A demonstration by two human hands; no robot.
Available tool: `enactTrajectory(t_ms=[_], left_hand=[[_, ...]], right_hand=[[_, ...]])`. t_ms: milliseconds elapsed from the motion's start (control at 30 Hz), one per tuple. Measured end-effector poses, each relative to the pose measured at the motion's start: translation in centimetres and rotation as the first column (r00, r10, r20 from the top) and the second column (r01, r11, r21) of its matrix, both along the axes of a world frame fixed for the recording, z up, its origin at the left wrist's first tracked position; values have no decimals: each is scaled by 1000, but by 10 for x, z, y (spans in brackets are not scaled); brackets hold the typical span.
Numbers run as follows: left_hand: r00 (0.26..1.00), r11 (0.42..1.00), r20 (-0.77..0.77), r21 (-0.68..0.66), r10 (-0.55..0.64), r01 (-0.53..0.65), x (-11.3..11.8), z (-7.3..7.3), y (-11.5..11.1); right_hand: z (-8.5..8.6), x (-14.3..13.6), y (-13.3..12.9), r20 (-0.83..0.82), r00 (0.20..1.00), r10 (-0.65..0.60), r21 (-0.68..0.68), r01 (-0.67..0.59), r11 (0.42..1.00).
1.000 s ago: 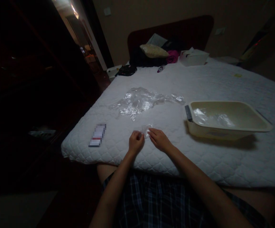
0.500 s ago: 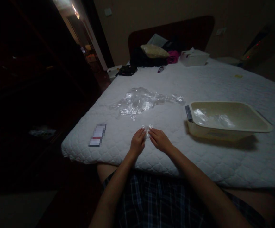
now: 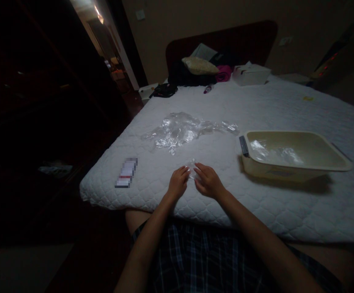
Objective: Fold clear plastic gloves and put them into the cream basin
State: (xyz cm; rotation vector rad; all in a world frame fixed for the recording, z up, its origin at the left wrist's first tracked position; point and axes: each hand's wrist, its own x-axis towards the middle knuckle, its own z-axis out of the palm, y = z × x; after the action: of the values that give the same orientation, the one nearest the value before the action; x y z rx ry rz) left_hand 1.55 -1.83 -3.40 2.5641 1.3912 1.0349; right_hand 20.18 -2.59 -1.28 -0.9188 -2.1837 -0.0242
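Between my hands, close to the bed's near edge, is a small crumpled piece of clear plastic bag (image 3: 192, 167). My left hand (image 3: 178, 181) has its fingers closed on the left side of it. My right hand (image 3: 209, 180) grips the right side with thumb and fingers. Beyond them a loose pile of clear plastic bags (image 3: 181, 130) lies spread on the white quilted bed cover (image 3: 152, 175). To the right stands a cream plastic basin (image 3: 289, 173) with grey handles, and some clear plastic (image 3: 289, 154) lies inside it.
A phone-like item (image 3: 126, 173), its face blurred out, lies left of my hands. At the far end are a cushion (image 3: 199, 65), a rolled magenta cloth (image 3: 223, 73), a white box (image 3: 251, 75) and a dark bag (image 3: 164, 90). The room is dim.
My right hand has turned slightly and its fingers have curled more around the plastic. The left hand has barely moved. The bag pile and basin stay where they were.
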Motion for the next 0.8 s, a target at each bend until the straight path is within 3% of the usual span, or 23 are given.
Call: enactTrajectory(t_ms=[67,200,467,667,800], left_hand=[[1000,1000,7,-1,3,-3,0,0,1],[999,1000,33,16,-9,9,-1,-3,2],[998,1000,65,5,-15,15,-2,-6,3],[998,1000,61,3,-6,6,-1,-4,3],[997,1000,70,-4,-19,19,-2,-4,3]], right_hand=[[4,-2,-2,107,992,65,4,-66,998],[7,-5,-2,200,978,60,-16,-58,998],[-2,-6,3,206,978,-32,-14,35,999],[0,-7,3,219,975,49,27,-56,998],[-1,-6,4,220,975,22,-16,-19,1000]])
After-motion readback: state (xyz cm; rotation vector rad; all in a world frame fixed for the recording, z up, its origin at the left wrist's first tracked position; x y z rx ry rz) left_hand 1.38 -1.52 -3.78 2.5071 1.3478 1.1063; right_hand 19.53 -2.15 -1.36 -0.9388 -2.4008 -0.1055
